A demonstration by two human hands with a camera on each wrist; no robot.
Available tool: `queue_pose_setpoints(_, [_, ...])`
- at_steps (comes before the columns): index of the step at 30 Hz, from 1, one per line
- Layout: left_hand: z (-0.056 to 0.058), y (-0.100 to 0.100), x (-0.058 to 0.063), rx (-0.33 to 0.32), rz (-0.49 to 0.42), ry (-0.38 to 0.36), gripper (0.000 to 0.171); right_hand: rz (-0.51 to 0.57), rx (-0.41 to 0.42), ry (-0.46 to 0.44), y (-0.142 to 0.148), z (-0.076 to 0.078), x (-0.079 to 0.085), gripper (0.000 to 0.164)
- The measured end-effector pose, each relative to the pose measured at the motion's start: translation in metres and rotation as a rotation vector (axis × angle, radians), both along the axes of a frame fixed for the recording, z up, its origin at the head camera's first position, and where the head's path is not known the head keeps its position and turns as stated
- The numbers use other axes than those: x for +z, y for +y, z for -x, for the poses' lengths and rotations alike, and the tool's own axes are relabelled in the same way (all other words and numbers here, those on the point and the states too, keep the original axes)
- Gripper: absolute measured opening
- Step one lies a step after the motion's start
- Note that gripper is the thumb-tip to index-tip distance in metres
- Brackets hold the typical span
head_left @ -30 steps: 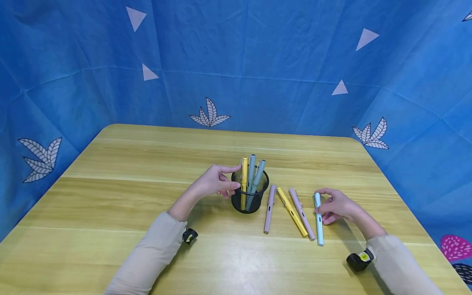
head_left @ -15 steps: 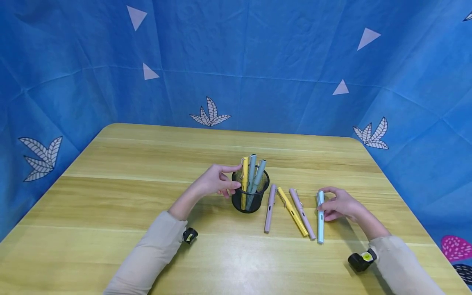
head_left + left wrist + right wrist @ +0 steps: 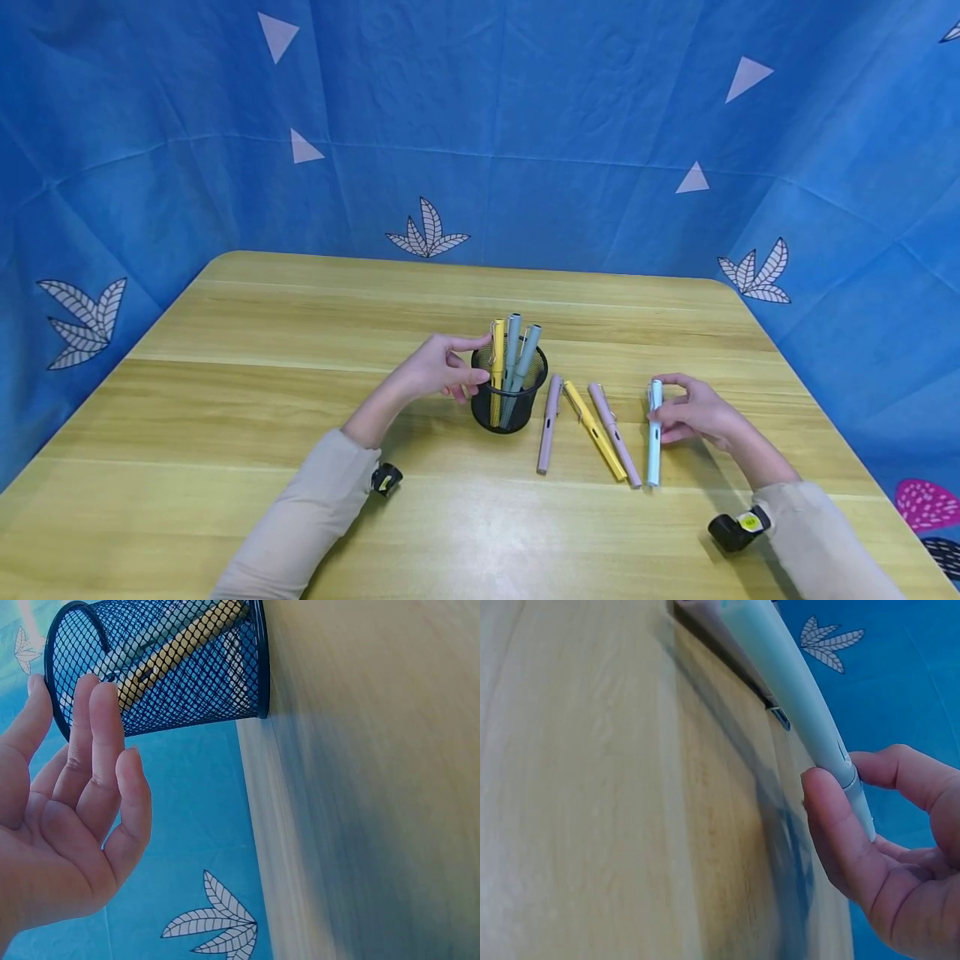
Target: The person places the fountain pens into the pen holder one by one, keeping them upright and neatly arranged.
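My left hand is at the left side of a black mesh pen holder. Its fingers are fairly straight, with index finger and thumb at the rim in the head view. A yellow pen and two grey-blue pens stand in the holder. On the right, my right hand pinches a light blue pen between thumb and fingers near its capped upper end. In the right wrist view that pen slants over the table, its shadow apart from it.
Between the holder and the right hand lie a purple pen, a yellow pen and a second purple pen. The wooden table ends at a blue patterned cloth behind.
My right hand has moved slightly away from me and to the right, bringing the light blue pen along and up. The left hand and the pen holder keep their place.
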State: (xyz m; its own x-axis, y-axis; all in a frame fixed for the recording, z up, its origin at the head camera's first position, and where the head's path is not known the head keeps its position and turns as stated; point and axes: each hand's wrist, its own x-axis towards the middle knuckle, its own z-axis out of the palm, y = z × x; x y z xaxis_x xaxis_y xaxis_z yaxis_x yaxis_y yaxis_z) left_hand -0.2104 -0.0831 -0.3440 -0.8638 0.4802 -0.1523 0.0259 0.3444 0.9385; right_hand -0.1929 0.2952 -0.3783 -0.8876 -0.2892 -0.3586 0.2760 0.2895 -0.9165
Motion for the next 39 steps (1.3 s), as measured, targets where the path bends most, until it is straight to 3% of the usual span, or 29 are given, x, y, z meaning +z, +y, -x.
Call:
queue_pose_setpoints(26, [0.001,0.000,-0.001,0.002,-0.007,-0.015,0.058,0.160,-0.059,0.135,-0.029,0.004,0.018,0.070])
queue_pose_setpoints(39, [0.001,0.000,-0.001,0.002,-0.002,-0.010,0.058,0.243,-0.112,0.157,-0.050,0.004,0.031,0.071])
